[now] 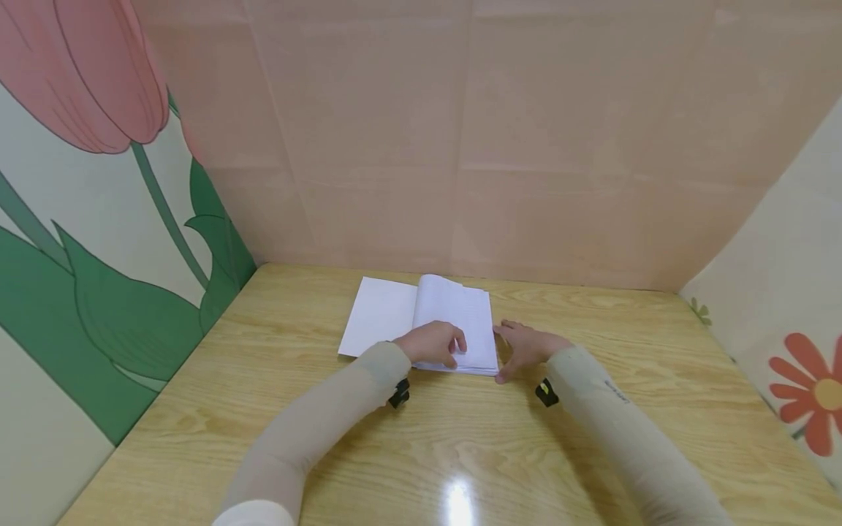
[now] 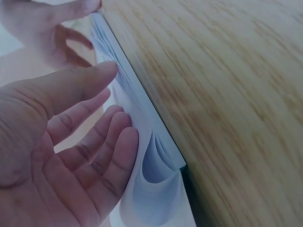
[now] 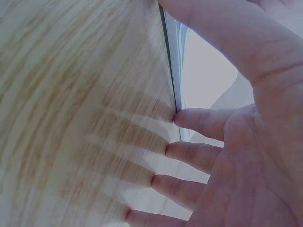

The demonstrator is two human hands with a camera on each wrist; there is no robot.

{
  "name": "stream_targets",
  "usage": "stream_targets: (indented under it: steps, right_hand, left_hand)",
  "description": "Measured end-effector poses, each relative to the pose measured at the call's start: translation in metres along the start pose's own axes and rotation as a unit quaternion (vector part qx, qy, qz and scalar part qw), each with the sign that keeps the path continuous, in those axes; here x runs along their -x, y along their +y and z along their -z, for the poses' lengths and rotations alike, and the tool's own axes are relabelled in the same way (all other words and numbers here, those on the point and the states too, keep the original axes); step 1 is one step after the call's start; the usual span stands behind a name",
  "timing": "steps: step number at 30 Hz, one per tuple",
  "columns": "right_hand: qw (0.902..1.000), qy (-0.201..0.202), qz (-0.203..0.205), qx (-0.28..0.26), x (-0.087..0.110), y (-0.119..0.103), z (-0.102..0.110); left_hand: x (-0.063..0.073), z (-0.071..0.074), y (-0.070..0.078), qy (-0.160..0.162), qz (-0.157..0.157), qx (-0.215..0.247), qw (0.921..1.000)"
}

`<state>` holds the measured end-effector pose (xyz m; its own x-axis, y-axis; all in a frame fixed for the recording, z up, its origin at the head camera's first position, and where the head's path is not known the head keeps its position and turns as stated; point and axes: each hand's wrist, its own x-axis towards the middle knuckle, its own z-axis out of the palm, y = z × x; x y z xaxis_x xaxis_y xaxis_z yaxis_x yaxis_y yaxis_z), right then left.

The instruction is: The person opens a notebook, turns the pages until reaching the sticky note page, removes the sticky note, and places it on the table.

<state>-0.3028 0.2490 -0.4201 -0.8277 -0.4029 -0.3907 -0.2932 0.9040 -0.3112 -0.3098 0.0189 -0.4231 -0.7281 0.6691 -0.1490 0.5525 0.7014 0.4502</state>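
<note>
An open notebook [image 1: 384,314] with white pages lies on the wooden table. Its left side is flat, and a few pages [image 1: 429,299] curl up near the spine. My left hand [image 1: 435,343] is over the right-hand pages, fingers loosely bent; in the left wrist view its fingers [image 2: 125,146] touch the paper beside the curled sheets. At the notebook's right edge is my right hand [image 1: 526,345], fingers spread. The right wrist view shows its index fingertip [image 3: 182,117] against the notebook's edge [image 3: 173,61], with the thumb near the front corner.
The wooden table [image 1: 460,438] reaches back to a plain pinkish wall covering [image 1: 460,146]. A tulip-printed panel [image 1: 85,146] borders the left side, and a flower-printed panel [image 1: 789,292] the right. Black wrist devices [image 1: 546,392] hang under both wrists.
</note>
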Motion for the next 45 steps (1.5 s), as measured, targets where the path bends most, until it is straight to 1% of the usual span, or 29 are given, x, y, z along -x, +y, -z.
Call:
stream_targets:
  steps: [9, 13, 15, 20, 25, 30, 37, 41, 45]
  right_hand:
    - [1.0, 0.0, 0.0, 0.006, -0.003, 0.002, -0.001]
    - [1.0, -0.003, -0.003, 0.008, -0.003, 0.002, -0.001]
    - [0.9999, -0.005, -0.005, 0.008, -0.003, 0.002, -0.002]
    - [1.0, -0.004, -0.002, 0.007, -0.003, 0.002, -0.002]
    - [0.9999, -0.002, 0.0, 0.01, -0.003, 0.003, -0.002]
    - [0.9999, -0.001, 0.002, 0.013, -0.003, 0.004, -0.002]
    - [1.0, -0.003, 0.0, 0.004, -0.003, 0.003, -0.001]
    - [1.0, -0.002, -0.001, 0.001, -0.002, 0.003, -0.002]
    - [1.0, -0.002, -0.003, 0.003, -0.001, 0.003, -0.002]
  left_hand:
    - [0.002, 0.004, 0.002, -0.005, 0.009, 0.002, 0.9999]
    - [0.004, 0.005, 0.003, -0.006, 0.016, 0.024, 0.9996]
    - [0.006, 0.006, 0.003, -0.008, 0.014, 0.039, 0.9991]
    - [0.007, 0.006, 0.002, -0.006, -0.002, 0.039, 0.9992]
    - [0.008, 0.007, 0.003, -0.005, 0.006, 0.048, 0.9988]
    - [0.006, 0.008, 0.005, 0.001, 0.01, 0.027, 0.9996]
    - [0.004, 0.006, 0.004, 0.018, 0.026, 0.02, 0.9993]
    - [0.005, 0.007, 0.003, 0.033, 0.034, 0.029, 0.9985]
    - [0.011, 0.011, 0.004, 0.051, 0.033, 0.043, 0.9972]
